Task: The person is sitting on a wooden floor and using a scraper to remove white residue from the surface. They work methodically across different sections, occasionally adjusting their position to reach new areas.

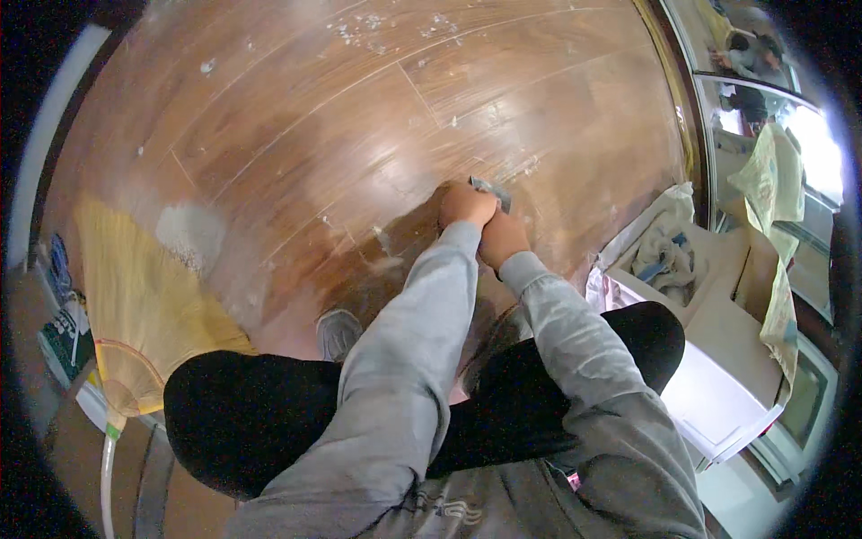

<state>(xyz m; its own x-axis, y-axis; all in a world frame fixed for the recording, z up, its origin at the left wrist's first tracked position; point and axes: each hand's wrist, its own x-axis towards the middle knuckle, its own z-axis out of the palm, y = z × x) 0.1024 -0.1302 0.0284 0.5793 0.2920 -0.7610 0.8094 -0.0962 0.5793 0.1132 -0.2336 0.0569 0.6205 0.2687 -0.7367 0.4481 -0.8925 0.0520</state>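
I am crouched over a brown wooden floor (359, 117) streaked with white dust and flecks. My left hand (464, 205) is closed around a small grey flat tool (492, 190) whose blade tip pokes out to the right and presses on the floor. Just below it, my right hand (501, 238) is closed too and pressed against the left hand; whether it grips the tool's handle is hidden. Both arms wear grey sleeves. My knees in black trousers fill the lower middle, with a grey shoe (338, 333) showing between them.
A yellow straw broom (144, 296) lies on the floor at left beside a pile of white dust (190, 232). At right stands a white box (709, 359) holding rags (663, 256), with crumpled bags near a glass door (772, 180).
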